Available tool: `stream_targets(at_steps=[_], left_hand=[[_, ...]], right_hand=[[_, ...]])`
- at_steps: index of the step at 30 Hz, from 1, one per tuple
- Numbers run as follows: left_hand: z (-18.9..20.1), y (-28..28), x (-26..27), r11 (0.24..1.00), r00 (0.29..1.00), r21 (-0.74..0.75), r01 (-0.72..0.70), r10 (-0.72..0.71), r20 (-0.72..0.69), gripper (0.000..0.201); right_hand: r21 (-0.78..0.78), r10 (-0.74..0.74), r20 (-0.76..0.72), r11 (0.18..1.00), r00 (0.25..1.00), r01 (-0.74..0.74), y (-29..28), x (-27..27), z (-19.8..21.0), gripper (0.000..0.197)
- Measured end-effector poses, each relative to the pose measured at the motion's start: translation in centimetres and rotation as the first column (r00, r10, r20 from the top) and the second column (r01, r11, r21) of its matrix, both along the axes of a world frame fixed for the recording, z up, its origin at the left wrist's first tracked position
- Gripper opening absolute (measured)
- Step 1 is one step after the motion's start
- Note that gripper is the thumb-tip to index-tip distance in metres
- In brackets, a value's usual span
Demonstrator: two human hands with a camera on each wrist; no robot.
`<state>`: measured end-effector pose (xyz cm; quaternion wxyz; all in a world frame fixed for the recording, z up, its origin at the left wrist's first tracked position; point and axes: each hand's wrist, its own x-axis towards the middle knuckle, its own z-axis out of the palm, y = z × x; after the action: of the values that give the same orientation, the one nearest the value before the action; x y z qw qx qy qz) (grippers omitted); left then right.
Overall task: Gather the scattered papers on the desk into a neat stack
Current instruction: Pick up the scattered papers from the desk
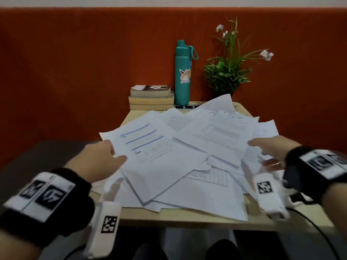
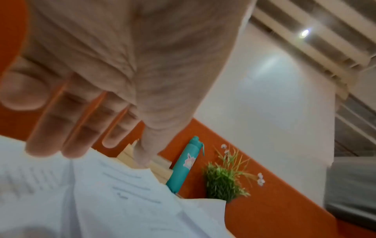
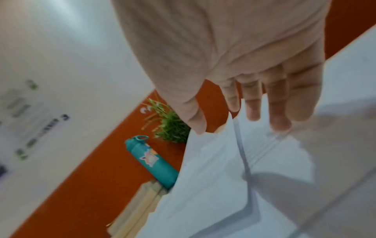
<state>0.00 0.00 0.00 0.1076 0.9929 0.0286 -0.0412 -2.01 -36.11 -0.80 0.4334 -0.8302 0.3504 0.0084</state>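
A: Well, starting at the left: the left hand [image 1: 97,158] sits at the left edge of the papers [image 1: 187,158], thumb on top of the sheet with blue lines [image 1: 148,145]. The left wrist view shows its fingers [image 2: 52,128] fairly straight, tips at the paper's edge. I'd call it loose, touching rather than gripping, though the blur makes that hard to swear to.

B: And the pile itself?

A: Spread over most of the small desk [image 1: 169,218], sheets fanned at every angle, some overhanging the left and right edges. Behind it stand the books [image 1: 151,98], the bottle [image 1: 183,76] and the plant [image 1: 227,76].

B: The right side?

A: The right hand [image 1: 270,147] mirrors the other: it rests at the right edge of the pile, fingers extended, some above a sheet and some seemingly below. Released, I'd judge, not clenched on anything.

B: So the pile lies between the two hands. What could go wrong?

A: If both push inward quickly, the loose top sheets may buckle or ride up instead of sliding. The overhanging ones could slip off the desk. A sweep toward the back could knock the bottle, since the far sheets lie near its base.
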Motion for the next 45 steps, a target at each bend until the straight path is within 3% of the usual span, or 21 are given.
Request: stream_targets(at_steps=[4,9,11,13,15,18,20,22,24,26,29,30,32,34,38,42,45], left_hand=[[-1.2,-1.6,1.9,0.993,0.983,-0.047,-0.105,0.097,-0.153,0.069],[-2.7,-2.0,3.5,0.971,0.976,-0.168,-0.169,0.141,-0.168,0.071],[-3.0,-2.0,3.7,0.95,0.975,-0.244,-0.196,0.162,-0.153,0.073],[-3.3,-1.7,4.0,0.923,0.974,-0.314,-0.223,0.196,-0.117,0.066],[-3.6,-1.3,4.3,0.925,0.98,-0.327,-0.195,0.197,-0.028,0.056],[-3.1,-1.5,4.6,0.962,0.972,-0.258,-0.093,0.143,0.185,0.055],[-2.3,-2.2,4.5,0.953,0.934,-0.302,0.013,0.097,0.345,0.058],[-1.2,-2.9,4.9,0.902,0.908,-0.423,0.088,0.102,0.405,0.059],[-0.6,-3.2,6.1,0.836,0.933,-0.545,0.056,0.15,0.326,0.045],[-0.5,-3.5,7.4,0.75,0.975,-0.661,-0.021,0.163,0.154,0.029],[-0.6,-5.1,7.8,0.561,0.976,-0.803,-0.202,0.045,-0.215,0.053],[-0.8,-5.8,7.8,0.532,0.971,-0.823,-0.2,-0.003,-0.237,0.044],[-1.4,-7.1,7.5,0.565,0.971,-0.817,-0.115,-0.108,-0.212,0.015],[-2.2,-7.9,7.5,0.586,0.972,-0.809,-0.048,-0.159,-0.173,0.026],[-2.3,-8.2,7.8,0.48,0.981,-0.874,-0.075,-0.119,-0.15,0.033],[-2.8,-8.1,7.6,0.579,0.976,-0.81,-0.088,-0.113,-0.187,0.036],[-3.0,-7.0,7.8,0.593,0.982,-0.794,-0.135,-0.027,-0.187,0.021]], right_hand=[[-0.138,0.076,-0.188,0.985,0.979,-0.103,0.9,4.3,-1.8,0.066],[-0.369,0.103,-0.391,0.893,0.915,-0.258,2.3,6.7,-2.5,0.053],[-0.349,0.138,-0.429,0.886,0.893,-0.304,2.7,6.7,-2.3,0.054],[-0.301,0.189,-0.392,0.899,0.901,-0.319,2.1,6.7,-2.4,0.037],[-0.195,0.201,-0.198,0.951,0.959,-0.24,1.0,7.0,-3.4,0.017],[-0.048,0.195,-0.046,0.979,0.98,-0.197,0.6,6.5,-4.1,0.015],[0.039,0.21,-0.014,0.977,0.978,-0.209,0.7,6.1,-4.3,0.014],[0.071,0.227,0.025,0.971,0.974,-0.228,0.7,5.9,-4.7,0.027],[0.104,0.262,0.04,0.959,0.964,-0.265,0.9,5.7,-4.7,0.036],[0.118,0.305,0.033,0.945,0.952,-0.306,1.3,5.6,-4.6,0.032],[0.078,0.348,0.032,0.934,0.937,-0.349,2.2,5.8,-4.6,0.033],[0.038,0.37,0.014,0.928,0.929,-0.37,2.3,5.9,-4.7,0.036],[-0.029,0.414,-0.023,0.91,0.91,-0.415,2.7,5.8,-4.5,0.042],[0.016,0.4,0.003,0.916,0.916,-0.4,2.8,5.7,-4.9,0.044],[0.122,0.416,0.072,0.898,0.907,-0.422,2.5,5.7,-5.5,0.049],[0.2,0.435,0.132,0.868,0.89,-0.454,3.2,5.6,-5.4,0.049],[0.173,0.307,0.118,0.93,0.944,-0.324,2.0,5.8,-4.4,0.054]])
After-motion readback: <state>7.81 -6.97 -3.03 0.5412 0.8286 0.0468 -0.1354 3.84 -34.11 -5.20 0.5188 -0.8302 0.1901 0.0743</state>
